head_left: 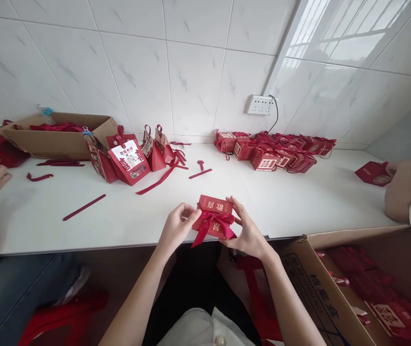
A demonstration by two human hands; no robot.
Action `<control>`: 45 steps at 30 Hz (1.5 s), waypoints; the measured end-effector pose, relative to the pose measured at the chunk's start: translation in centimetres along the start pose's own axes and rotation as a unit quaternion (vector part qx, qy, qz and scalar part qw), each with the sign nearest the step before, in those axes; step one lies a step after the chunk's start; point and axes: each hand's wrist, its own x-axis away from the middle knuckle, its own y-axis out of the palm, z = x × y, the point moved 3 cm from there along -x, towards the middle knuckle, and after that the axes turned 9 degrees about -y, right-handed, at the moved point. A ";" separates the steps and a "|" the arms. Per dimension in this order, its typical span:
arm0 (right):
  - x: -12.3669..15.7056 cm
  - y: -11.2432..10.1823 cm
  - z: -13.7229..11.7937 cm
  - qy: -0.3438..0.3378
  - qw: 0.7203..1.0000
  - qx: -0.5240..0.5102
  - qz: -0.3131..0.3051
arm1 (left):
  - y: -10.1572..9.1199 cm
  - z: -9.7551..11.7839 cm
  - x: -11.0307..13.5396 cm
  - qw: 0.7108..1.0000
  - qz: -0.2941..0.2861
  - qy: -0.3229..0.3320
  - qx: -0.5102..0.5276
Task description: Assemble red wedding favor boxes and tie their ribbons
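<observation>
Both my hands hold a small red gift box (223, 207) just over the table's front edge. A dark red ribbon (215, 222) is tied round it in a bow, its tails hanging toward me. My left hand (179, 222) pinches the box's left side between thumb and fingers. On the opposite side, my right hand (249, 232) grips the box with thumb and fingers at its edges. Gold characters show on the box's upper face. Loose ribbon strips (200, 173) lie on the table beyond the box.
Upright red gift bags (130, 161) and a cardboard tray (61, 144) stand at the back left. Several red boxes (265, 159) cluster by the wall under a power strip (261, 105). A large carton (320, 288) sits low right. Co-workers' hands (403, 187) show at both sides.
</observation>
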 end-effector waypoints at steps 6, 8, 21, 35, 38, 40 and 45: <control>0.6 -1.3 -2.1 -0.041 0.996 0.078 0.019 | -0.1 2.4 1.7 0.984 0.044 0.162 -0.052; 0.8 -1.6 -2.7 -0.050 0.993 0.097 0.036 | 0.1 3.4 2.8 0.960 0.082 0.254 -0.082; 1.1 -2.1 -5.3 -0.133 0.981 0.079 0.117 | 4.2 6.1 8.0 0.776 0.187 0.587 -0.135; 1.2 -2.7 -6.2 -0.142 0.977 0.107 0.119 | -1.8 5.9 4.4 0.924 0.059 0.377 -0.033; 1.2 -2.6 -6.2 -0.141 0.978 0.102 0.114 | -1.8 6.4 4.6 0.911 0.021 0.406 -0.066; 1.2 -2.6 -6.2 -0.135 0.980 0.099 0.107 | -1.7 6.7 4.7 0.900 0.027 0.429 -0.075; 1.2 -2.4 -5.8 -0.117 0.986 0.086 0.080 | -1.7 7.2 4.1 0.879 0.028 0.463 -0.109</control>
